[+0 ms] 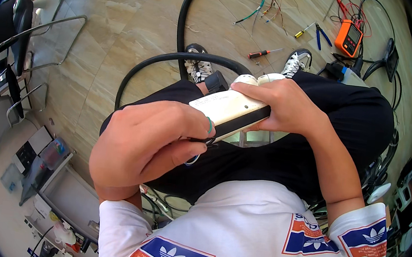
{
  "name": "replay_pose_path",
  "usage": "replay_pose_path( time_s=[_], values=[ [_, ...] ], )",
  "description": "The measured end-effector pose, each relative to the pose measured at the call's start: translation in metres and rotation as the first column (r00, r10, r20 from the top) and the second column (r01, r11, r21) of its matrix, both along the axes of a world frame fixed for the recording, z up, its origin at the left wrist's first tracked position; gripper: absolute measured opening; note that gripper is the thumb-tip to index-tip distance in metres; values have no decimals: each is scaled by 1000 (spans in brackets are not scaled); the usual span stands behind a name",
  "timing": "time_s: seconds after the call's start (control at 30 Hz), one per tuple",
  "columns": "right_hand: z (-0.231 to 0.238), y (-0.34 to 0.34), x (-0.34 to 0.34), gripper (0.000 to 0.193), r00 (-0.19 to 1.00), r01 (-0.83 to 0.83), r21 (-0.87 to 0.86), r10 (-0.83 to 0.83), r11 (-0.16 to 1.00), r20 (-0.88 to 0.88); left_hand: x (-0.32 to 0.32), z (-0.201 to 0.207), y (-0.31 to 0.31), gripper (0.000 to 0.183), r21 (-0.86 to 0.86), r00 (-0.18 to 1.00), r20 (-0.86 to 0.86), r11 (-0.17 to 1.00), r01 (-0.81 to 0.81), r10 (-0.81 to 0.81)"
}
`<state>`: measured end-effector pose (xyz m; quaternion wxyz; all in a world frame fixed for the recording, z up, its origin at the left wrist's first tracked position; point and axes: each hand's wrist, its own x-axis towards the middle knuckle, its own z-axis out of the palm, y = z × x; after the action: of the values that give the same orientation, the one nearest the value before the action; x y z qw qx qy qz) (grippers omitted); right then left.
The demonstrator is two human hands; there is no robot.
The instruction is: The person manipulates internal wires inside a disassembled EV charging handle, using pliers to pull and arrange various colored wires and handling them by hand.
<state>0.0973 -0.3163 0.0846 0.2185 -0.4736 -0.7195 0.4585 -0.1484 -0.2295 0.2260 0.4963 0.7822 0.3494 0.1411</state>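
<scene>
A cream plastic housing [226, 105] with a black strip along its side is held tilted above my lap. My right hand [290, 105] grips its far right end, with the thumb on top and the fingers underneath. Rounded cream parts [245, 80] stick out at its far end. My left hand [151, 137] is closed at the near left end of the housing, thumb and finger pinching by the black strip. A small dark piece shows between those fingertips, too hidden to name. A green band [210, 125] shows at a left finger.
A thick black cable [144, 65] loops over the floor to my legs. Ahead lie an orange screwdriver [259, 54], a yellow-handled screwdriver [299, 34], blue-handled pliers [319, 37], an orange meter [349, 38] and loose coloured wires [260, 5]. Chairs [21, 31] stand at the left.
</scene>
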Motion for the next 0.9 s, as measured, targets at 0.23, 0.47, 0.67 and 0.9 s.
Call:
replay_pose_path(
  time_s=[0.23,0.47,0.67,0.9],
  values=[
    [-2,-1,2,79,1000,-4,-3,4,1000,-1,-5,13,-9,24,109,799,-38,792,600,-600],
    [3,1,-2,81,999,-35,-55,36,998,30,-10,32,-38,25,159,693,-307,682,714,-653],
    [5,1,2,82,998,-49,-95,52,994,23,-10,10,10,29,-29,863,35,863,505,-504],
    [3,0,2,82,997,-62,-110,68,992,47,-11,-26,35,33,-193,863,-26,850,491,-504]
  ],
)
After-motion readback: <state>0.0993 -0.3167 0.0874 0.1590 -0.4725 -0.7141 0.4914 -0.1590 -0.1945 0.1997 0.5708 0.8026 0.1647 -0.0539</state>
